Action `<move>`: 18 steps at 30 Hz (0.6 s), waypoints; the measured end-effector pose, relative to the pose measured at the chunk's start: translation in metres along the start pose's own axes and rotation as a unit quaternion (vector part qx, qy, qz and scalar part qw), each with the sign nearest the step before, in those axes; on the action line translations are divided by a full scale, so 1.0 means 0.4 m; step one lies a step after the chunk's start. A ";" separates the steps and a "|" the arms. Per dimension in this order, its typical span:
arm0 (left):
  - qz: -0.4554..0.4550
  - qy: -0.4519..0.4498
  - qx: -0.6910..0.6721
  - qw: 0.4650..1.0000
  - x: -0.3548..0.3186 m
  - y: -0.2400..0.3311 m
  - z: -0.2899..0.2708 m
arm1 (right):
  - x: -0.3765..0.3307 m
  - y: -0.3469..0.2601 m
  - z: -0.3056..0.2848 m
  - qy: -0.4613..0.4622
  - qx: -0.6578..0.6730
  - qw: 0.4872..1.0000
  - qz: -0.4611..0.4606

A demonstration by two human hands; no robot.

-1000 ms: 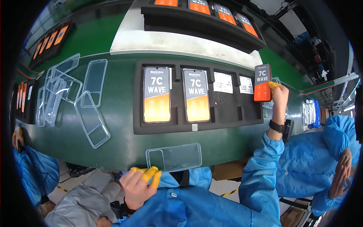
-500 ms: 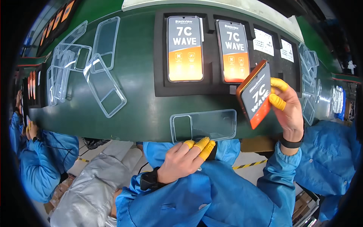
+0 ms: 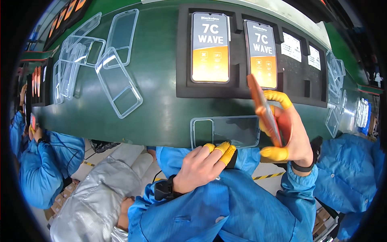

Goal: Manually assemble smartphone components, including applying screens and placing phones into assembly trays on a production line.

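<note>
Right hand (image 3: 297,139) gripping orange phone (image 3: 265,112), newly turned nearly edge-on, left hand (image 3: 200,168) at clear case (image 3: 231,131), its grip unclear

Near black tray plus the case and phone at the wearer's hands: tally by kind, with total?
Phones: 3 (2 in the black tray, 1 in the right hand)
Clear case at the left hand: 1
Total: 4
</note>
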State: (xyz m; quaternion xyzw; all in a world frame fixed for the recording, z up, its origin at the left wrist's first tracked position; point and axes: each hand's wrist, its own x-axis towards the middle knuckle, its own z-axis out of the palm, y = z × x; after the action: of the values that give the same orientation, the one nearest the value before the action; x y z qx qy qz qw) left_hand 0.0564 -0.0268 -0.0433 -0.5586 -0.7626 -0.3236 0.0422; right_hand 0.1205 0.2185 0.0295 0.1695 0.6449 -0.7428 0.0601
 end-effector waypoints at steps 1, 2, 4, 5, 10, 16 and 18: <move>-0.002 -0.017 -0.005 1.000 0.003 0.000 -0.003 | -0.004 0.004 0.006 0.000 -0.084 0.995 -0.053; -0.001 -0.018 -0.005 1.000 0.003 0.000 -0.004 | -0.009 -0.018 0.019 -0.004 -0.150 0.986 -0.072; 0.013 0.003 -0.014 1.000 -0.004 0.001 -0.003 | -0.009 -0.049 0.042 -0.016 -0.346 0.932 -0.102; 0.015 0.000 -0.015 1.000 -0.008 0.002 -0.003 | -0.006 -0.051 0.055 -0.015 -0.406 0.906 -0.120; 0.074 0.068 -0.028 0.995 -0.060 0.029 -0.012 | 0.006 -0.044 0.097 -0.036 -0.552 0.823 -0.125; 0.106 0.034 -0.025 0.993 -0.107 0.050 0.000 | 0.001 0.004 0.126 -0.026 -0.598 0.787 -0.149; 0.088 0.019 -0.014 0.996 -0.099 0.054 0.010 | -0.003 0.020 0.134 -0.001 -0.604 0.782 -0.154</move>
State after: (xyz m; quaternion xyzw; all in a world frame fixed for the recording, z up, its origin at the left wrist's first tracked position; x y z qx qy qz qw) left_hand 0.0915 -0.0536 -0.0537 -0.6178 -0.7048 -0.3398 0.0778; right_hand 0.1148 0.1648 0.0282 -0.0037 0.9790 -0.2008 0.0356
